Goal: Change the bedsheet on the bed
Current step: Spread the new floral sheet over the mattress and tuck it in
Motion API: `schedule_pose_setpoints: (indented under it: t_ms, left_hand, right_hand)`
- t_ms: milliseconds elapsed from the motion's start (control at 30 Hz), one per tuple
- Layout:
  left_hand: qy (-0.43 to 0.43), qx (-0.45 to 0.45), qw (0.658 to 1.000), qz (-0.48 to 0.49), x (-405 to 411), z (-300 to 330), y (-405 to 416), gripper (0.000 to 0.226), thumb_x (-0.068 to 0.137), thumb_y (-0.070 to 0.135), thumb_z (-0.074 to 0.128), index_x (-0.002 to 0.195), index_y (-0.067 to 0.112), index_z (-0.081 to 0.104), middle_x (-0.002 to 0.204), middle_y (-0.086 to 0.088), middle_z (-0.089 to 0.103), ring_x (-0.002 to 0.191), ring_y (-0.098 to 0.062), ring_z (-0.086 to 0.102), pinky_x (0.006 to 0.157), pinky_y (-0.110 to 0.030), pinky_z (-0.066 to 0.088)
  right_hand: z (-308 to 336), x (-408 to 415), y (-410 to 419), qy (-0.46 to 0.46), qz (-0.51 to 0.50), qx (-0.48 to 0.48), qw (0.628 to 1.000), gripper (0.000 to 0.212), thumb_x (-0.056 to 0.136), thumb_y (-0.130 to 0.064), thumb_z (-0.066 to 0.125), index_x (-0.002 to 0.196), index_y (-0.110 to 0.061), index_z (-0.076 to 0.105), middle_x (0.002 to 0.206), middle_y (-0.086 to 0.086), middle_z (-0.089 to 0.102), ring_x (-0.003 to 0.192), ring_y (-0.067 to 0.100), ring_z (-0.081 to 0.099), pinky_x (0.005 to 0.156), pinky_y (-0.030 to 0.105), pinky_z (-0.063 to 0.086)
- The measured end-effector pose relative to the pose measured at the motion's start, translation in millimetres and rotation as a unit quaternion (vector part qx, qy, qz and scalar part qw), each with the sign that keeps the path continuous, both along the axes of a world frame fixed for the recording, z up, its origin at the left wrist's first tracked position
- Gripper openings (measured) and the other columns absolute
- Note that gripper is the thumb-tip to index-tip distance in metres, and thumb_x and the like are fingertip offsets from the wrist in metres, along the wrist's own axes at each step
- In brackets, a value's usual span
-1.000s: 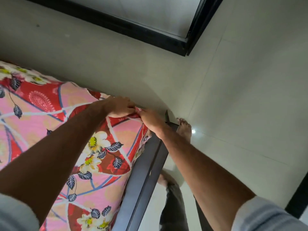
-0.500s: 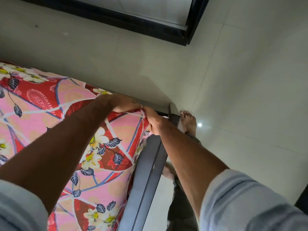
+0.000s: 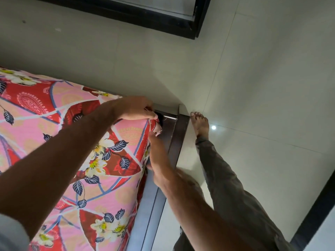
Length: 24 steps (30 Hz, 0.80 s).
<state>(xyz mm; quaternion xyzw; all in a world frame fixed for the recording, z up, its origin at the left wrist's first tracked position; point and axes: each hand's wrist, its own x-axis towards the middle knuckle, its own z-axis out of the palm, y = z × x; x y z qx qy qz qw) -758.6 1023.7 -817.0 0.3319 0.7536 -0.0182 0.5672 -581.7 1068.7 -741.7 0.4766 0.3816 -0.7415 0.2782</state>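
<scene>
Item: floral bedsheet [image 3: 76,142], spread over the mattress, its corner bunched at the bed frame [image 3: 174,142] corner. Your left hand [image 3: 137,109] curled its fingers on the sheet's corner edge, gripping it. Your right hand [image 3: 157,156] lay just below along the side, fingers extended against the fabric; half a second earlier it had pinched the corner higher up.

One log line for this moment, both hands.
left hand: grips floral bedsheet corner | right hand: fingers along mattress side by bed frame | phase: corner tucking
</scene>
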Motion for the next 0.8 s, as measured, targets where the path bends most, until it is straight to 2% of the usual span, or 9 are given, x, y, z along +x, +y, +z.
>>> schedule_pose_setpoints:
  t_ms: [100,167,233,300,333,400,533,667,800]
  left_hand:
    - [0.020,-0.011,0.999,-0.045,6,3,2,0.066,0.081,0.060,0.040,0.129,0.021,0.062,0.118,-0.008,0.055,0.114,-0.031,0.053,0.089,-0.036,0.043]
    - [0.034,-0.030,0.998,-0.034,6,-3,6,0.061,0.085,0.057,0.039,0.128,0.022,0.064,0.124,-0.008,0.054,0.123,-0.032,0.049,0.098,-0.038,0.040]
    - [0.050,-0.045,0.995,-0.066,6,-7,9,0.055,0.091,0.054,0.036,0.128,0.026,0.064,0.130,-0.006,0.054,0.130,-0.033,0.045,0.107,-0.046,0.037]
    - [0.075,-0.058,0.989,-0.114,6,-15,9,0.060,0.086,0.052,0.028,0.128,0.028,0.063,0.126,-0.010,0.053,0.128,-0.036,0.044,0.098,-0.049,0.041]
    - [0.090,-0.063,0.986,-0.126,8,-17,9,0.061,0.085,0.049,0.027,0.128,0.025,0.064,0.123,-0.012,0.053,0.126,-0.036,0.045,0.092,-0.046,0.042]
    - [0.129,-0.064,0.984,-0.108,11,-25,8,0.058,0.087,0.043,0.031,0.125,0.015,0.065,0.121,-0.015,0.056,0.121,-0.036,0.050,0.084,-0.044,0.044]
    - [0.183,-0.012,0.983,0.033,17,-15,19,0.030,0.100,0.024,0.048,0.124,0.012,0.060,0.114,-0.015,0.068,0.101,-0.034,0.064,0.074,-0.038,0.050]
    - [0.263,0.068,0.962,-0.022,41,19,-3,0.032,0.105,0.040,0.031,0.109,0.019,0.055,0.093,0.001,0.067,0.086,-0.024,0.064,0.090,-0.042,0.048]
    - [0.284,0.098,0.953,-0.040,64,27,-21,0.040,0.099,0.045,0.030,0.098,0.020,0.061,0.094,0.001,0.069,0.084,-0.024,0.060,0.081,-0.040,0.046]
  right_hand:
    - [-64,-4,51,-0.015,0.079,0.093,0.992,0.056,0.107,-0.049,0.027,0.152,-0.016,0.034,0.135,0.000,0.059,0.113,0.016,0.062,0.079,0.018,0.050]
    - [-225,32,85,0.005,0.162,0.254,0.953,0.053,0.107,-0.039,0.007,0.158,-0.028,0.009,0.137,0.020,0.053,0.124,0.036,0.053,0.097,0.043,0.049]
    - [-340,48,115,0.050,0.212,0.312,0.925,0.053,0.101,-0.039,0.006,0.146,-0.023,0.028,0.126,0.032,0.057,0.112,0.050,0.058,0.086,0.063,0.048]
    - [-286,37,73,-0.051,0.122,0.230,0.964,0.036,0.100,-0.035,0.029,0.123,-0.018,0.052,0.098,0.025,0.069,0.087,0.041,0.067,0.075,0.057,0.054]
    - [-182,-6,54,-0.107,0.048,0.123,0.985,0.036,0.100,-0.042,0.037,0.105,-0.017,0.063,0.085,0.015,0.071,0.074,0.032,0.068,0.072,0.045,0.055]
    - [-107,-50,34,-0.110,0.116,0.010,0.987,0.043,0.100,-0.050,0.041,0.088,-0.017,0.065,0.086,0.010,0.074,0.067,0.023,0.065,0.069,0.034,0.052]
    - [-108,-75,29,-0.121,0.154,0.039,0.980,0.029,0.104,-0.028,0.040,0.081,-0.016,0.055,0.092,0.012,0.069,0.075,0.021,0.061,0.082,0.036,0.053]
    - [-111,-78,39,-0.083,0.130,0.014,0.988,0.028,0.104,-0.012,0.044,0.079,-0.023,0.051,0.071,-0.004,0.059,0.067,0.010,0.050,0.059,0.023,0.047]
    - [-114,-79,54,-0.125,0.116,0.014,0.985,0.020,0.097,-0.002,0.051,0.081,-0.010,0.059,0.084,0.010,0.064,0.066,0.017,0.057,0.043,0.023,0.051]
